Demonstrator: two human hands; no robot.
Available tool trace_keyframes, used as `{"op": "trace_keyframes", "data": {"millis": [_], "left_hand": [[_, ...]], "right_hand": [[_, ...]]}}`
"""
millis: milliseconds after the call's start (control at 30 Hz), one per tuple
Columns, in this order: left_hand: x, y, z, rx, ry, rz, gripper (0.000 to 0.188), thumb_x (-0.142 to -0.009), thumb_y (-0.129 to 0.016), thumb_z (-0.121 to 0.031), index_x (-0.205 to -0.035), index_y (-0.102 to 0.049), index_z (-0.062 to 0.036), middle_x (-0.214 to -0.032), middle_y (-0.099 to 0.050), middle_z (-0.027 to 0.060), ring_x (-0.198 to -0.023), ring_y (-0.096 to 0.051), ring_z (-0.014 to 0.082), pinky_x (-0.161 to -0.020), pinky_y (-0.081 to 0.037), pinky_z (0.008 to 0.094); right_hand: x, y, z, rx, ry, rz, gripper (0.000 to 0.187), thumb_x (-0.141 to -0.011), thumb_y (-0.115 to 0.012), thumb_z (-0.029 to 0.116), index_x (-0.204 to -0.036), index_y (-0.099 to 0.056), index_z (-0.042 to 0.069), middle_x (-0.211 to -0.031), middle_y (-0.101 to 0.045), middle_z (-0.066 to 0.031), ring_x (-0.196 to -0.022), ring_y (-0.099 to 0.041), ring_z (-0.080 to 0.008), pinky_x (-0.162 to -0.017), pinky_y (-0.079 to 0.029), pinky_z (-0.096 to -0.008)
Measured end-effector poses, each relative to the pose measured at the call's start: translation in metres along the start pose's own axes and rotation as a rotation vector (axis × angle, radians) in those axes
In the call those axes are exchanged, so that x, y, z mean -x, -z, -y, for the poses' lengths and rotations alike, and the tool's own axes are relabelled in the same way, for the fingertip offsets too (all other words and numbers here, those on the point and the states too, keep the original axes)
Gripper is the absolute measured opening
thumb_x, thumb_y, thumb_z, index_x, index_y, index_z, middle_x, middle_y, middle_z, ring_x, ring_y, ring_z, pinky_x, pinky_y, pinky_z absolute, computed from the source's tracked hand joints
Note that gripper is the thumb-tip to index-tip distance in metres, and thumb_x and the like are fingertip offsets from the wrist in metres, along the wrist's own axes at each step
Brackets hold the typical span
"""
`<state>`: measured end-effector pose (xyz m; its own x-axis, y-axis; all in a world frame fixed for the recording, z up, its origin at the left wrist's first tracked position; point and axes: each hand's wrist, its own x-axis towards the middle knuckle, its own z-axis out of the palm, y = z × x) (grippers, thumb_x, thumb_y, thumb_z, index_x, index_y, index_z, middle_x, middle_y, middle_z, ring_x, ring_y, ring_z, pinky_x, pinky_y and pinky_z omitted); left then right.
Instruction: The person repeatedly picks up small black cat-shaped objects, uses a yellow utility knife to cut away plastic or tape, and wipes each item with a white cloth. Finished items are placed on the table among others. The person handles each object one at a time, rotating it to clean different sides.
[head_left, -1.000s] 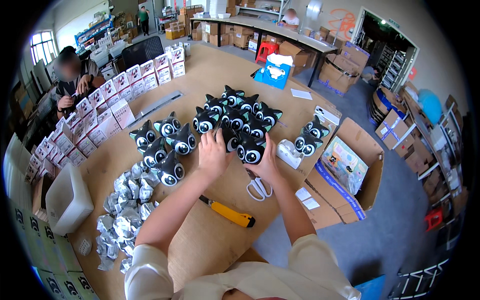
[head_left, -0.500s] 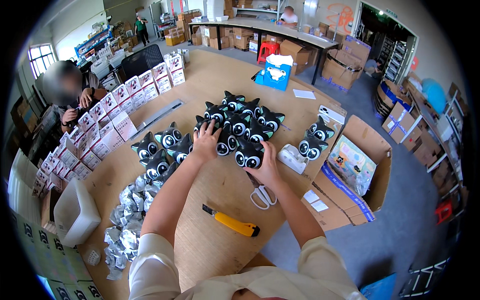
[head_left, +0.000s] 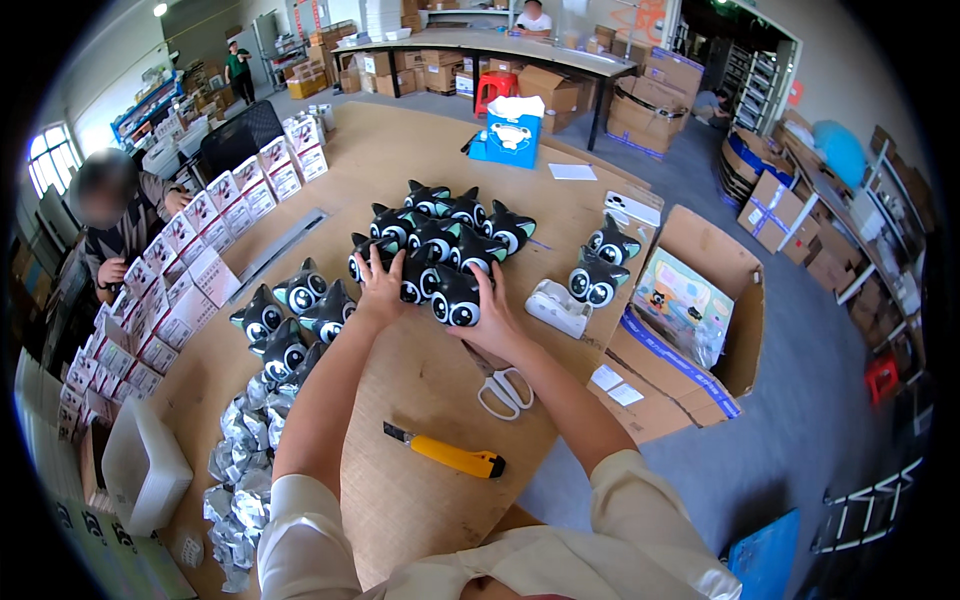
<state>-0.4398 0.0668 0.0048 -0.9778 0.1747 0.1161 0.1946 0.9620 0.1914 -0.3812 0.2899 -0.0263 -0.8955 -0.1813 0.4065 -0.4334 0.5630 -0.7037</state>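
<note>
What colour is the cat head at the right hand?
Mostly black; the cat head shows best in the head view.

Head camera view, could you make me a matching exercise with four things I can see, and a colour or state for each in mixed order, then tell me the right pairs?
Column one:
1. Utility knife
2. Scissors
3. Crumpled bundles
4. Right hand

Column two:
A. Holding the side of a black cat head
B. White-handled
C. Silver-coloured
D. Yellow-handled

Right pairs: 1-D, 2-B, 3-C, 4-A.
</note>
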Motion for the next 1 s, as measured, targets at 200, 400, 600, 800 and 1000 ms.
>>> {"op": "trace_keyframes", "data": {"millis": [200, 400, 600, 800, 1000], "left_hand": [[-0.01, -0.011, 0.012, 0.114, -0.001, -0.112, 0.115, -0.055, -0.091, -0.029, -0.151, -0.028, -0.0192, -0.153, -0.004, 0.0349, -0.139, 0.002, 0.0589, -0.115, -0.017, 0.0578], [0.006, -0.004, 0.007, 0.086, 0.037, -0.128, 0.119, -0.056, -0.089, -0.028, -0.153, -0.019, -0.0201, -0.156, 0.002, 0.0293, -0.143, 0.004, 0.0522, -0.114, -0.024, 0.0554], [0.027, 0.019, -0.036, 0.129, -0.041, -0.272, 0.104, -0.063, -0.084, -0.017, -0.148, -0.025, -0.0093, -0.154, -0.004, 0.0289, -0.142, -0.003, 0.0514, -0.115, -0.022, 0.0538], [0.106, 0.056, -0.082, 0.554, -0.155, -0.339, 0.099, -0.066, -0.086, -0.025, -0.144, -0.029, -0.001, -0.15, -0.019, 0.0267, -0.138, -0.024, 0.0441, -0.11, -0.031, 0.0515], [0.244, 0.053, -0.132, 1.587, -0.064, 0.062, 0.116, -0.069, -0.088, -0.024, -0.151, -0.008, -0.0035, -0.15, -0.028, 0.0165, -0.14, -0.029, 0.0288, -0.11, -0.034, 0.046]], "right_hand": [[-0.005, 0.004, 0.005, 0.022, 0.003, 0.042, 0.124, -0.059, -0.09, 0.026, -0.153, -0.01, 0.017, -0.151, 0.008, -0.036, -0.139, -0.018, -0.0537, -0.113, -0.029, -0.0505], [0.004, 0.098, -0.035, 0.247, -0.067, -0.804, 0.092, -0.065, -0.086, 0.026, -0.14, -0.037, 0.006, -0.133, -0.043, -0.0265, -0.124, -0.04, -0.0426, -0.104, -0.034, -0.0493], [0.027, 0.147, -0.121, 0.021, -0.432, -0.665, 0.101, -0.053, -0.093, 0.04, -0.131, -0.042, 0.002, -0.123, -0.051, -0.0248, -0.115, -0.051, -0.0393, -0.098, -0.042, -0.0439], [0.044, 0.125, -0.062, -0.055, -0.036, -0.993, 0.081, -0.064, -0.09, 0.019, -0.126, -0.04, 0.002, -0.116, -0.052, -0.0149, -0.101, -0.056, -0.0258, -0.09, -0.048, -0.0371], [0.148, 0.047, 0.1, -1.199, -0.132, -0.249, 0.056, -0.088, -0.069, 0.013, -0.129, -0.031, 0.006, -0.122, -0.043, -0.0102, -0.109, -0.05, -0.0158, -0.089, -0.048, -0.0313]]}}
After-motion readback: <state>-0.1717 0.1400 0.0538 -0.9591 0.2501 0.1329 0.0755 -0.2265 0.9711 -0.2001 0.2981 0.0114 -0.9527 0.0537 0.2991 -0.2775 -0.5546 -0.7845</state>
